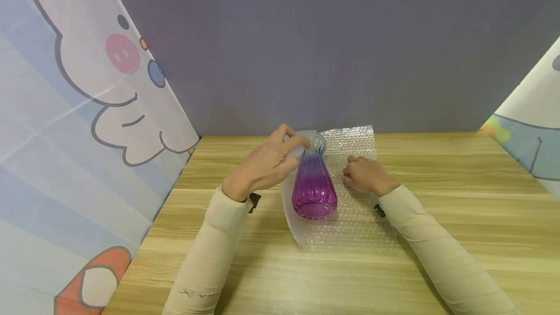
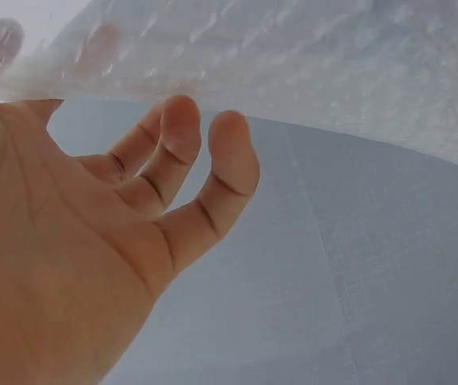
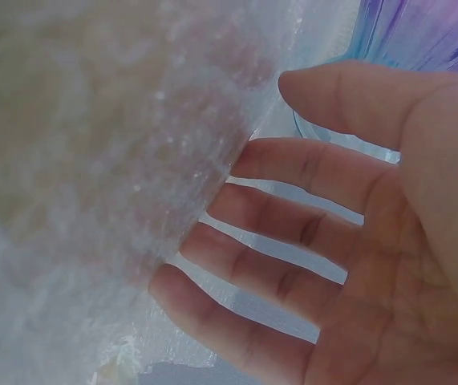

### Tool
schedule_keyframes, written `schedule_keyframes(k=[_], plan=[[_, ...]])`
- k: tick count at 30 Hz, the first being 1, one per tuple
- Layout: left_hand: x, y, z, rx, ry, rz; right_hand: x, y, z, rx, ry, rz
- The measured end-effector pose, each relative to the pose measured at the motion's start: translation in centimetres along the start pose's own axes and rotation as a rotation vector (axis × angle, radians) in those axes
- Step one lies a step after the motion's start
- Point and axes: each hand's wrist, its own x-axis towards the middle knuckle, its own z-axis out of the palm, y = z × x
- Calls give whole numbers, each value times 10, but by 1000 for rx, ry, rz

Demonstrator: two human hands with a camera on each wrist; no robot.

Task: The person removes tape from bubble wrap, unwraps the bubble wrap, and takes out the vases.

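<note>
Purple-blue vase (image 1: 315,186) on the wrap (image 1: 352,230) on the bench (image 1: 271,283). Wrapping seems begun: left hand (image 1: 271,159) half-curled at the wrap, hold unclear; right hand (image 1: 364,176) loosely spread, gripping nothing. Next probably needs folding an edge over.

I count one vase (image 1: 315,186), one sheet of bubble wrap (image 1: 356,225), one left hand (image 1: 270,160), one right hand (image 1: 366,175), two sleeves (image 1: 442,247), one tabletop (image 1: 463,208) and two printed cloths (image 1: 48,159).

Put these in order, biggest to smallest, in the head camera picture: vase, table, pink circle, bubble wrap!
Largest to smallest, as they look there:
1. table
2. bubble wrap, partly covered by the vase
3. vase
4. pink circle
</note>
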Motion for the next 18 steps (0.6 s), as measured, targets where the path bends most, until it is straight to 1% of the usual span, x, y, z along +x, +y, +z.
schedule_keyframes(k=[8, 11, 14, 18], plan=[[-1, -4, -4, -27, -14, -53, 0, -1, -1, 3, -11, 2], [-1, -6, -6, -31, -11, -63, 0, -1, -1, 5, -17, 5], [-2, -8, -8, -28, -14, -62, 0, -1, -1, 6, -18, 6], [-4, -10, -11, -27, -23, -39, 0, 0, 0, 0, -14, -1]])
